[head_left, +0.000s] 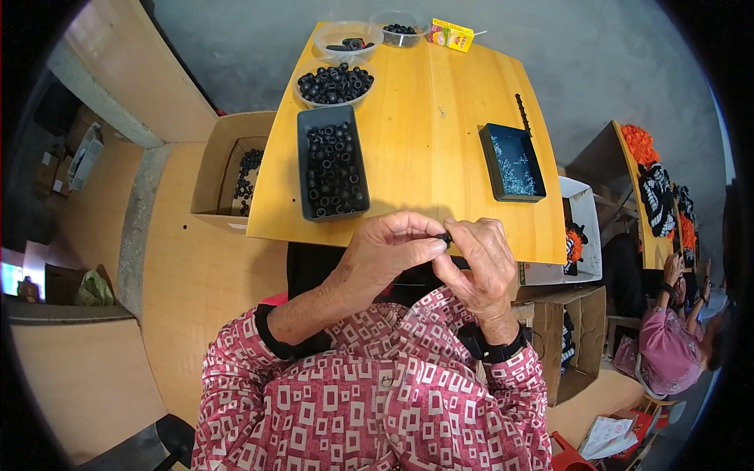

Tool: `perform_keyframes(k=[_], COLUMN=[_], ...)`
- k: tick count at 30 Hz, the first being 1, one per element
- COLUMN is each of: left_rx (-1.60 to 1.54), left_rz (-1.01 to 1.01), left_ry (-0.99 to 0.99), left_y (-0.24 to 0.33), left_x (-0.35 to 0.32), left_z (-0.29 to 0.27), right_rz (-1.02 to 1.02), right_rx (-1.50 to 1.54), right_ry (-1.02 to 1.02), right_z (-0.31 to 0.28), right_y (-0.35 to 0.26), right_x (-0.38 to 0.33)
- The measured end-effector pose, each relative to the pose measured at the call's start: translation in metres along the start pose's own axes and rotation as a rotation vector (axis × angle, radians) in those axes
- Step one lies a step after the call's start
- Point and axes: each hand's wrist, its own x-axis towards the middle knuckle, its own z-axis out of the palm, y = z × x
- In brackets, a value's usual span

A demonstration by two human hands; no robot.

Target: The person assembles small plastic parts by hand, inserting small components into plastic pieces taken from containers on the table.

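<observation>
Just beyond the table's near edge, my left hand (397, 245) and my right hand (479, 259) meet. Pinched between both sets of fingertips is a small black ring-shaped piece (445, 238), mostly covered by the fingers. Closest to my left hand stands a dark rectangular tray (336, 216) full of black rings (338, 169). On the right side of the table, a shallow black tray (495, 171) holds many tiny pale bits (516, 174) too small to name. A thin black knobbly strip (522, 114) lies behind it.
Clear bowls (297, 90) with black pieces and a yellow drink carton (452, 35) stand along the wooden table's (416, 141) far side. Cardboard boxes (212, 177) flank it, a white box (585, 212) at the right. Another person (671, 345) sits far right near orange-and-black items.
</observation>
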Motion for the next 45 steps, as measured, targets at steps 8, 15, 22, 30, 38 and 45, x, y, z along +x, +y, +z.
perform_keyframes(k=[8, 15, 22, 30, 38, 45], left_rx=[0.143, 0.092, -0.023, 0.075, 0.289, 0.308], left_rz=[-0.07, -0.054, -0.156, -0.133, -0.001, -0.009], left_ry=[0.062, 0.047, -0.023, -0.027, 0.001, -0.01], left_y=[-0.004, -0.01, -0.005, -0.007, -0.01, -0.012], left_x=[0.002, 0.0, -0.002, 0.0, -0.001, -0.004], left_z=[-0.014, -0.01, -0.011, -0.013, -0.014, -0.016], right_rz=[0.195, 0.168, 0.086, 0.059, -0.041, -0.117], right_rx=[0.204, 0.157, 0.171, 0.101, 0.012, -0.026], right_ry=[-0.096, -0.135, -0.152, -0.255, -0.355, -0.396], right_z=[-0.008, -0.013, -0.015, -0.025, -0.031, -0.032], right_y=[-0.003, -0.003, 0.003, -0.002, -0.002, -0.005], right_x=[0.003, 0.004, 0.0, 0.008, 0.016, 0.018])
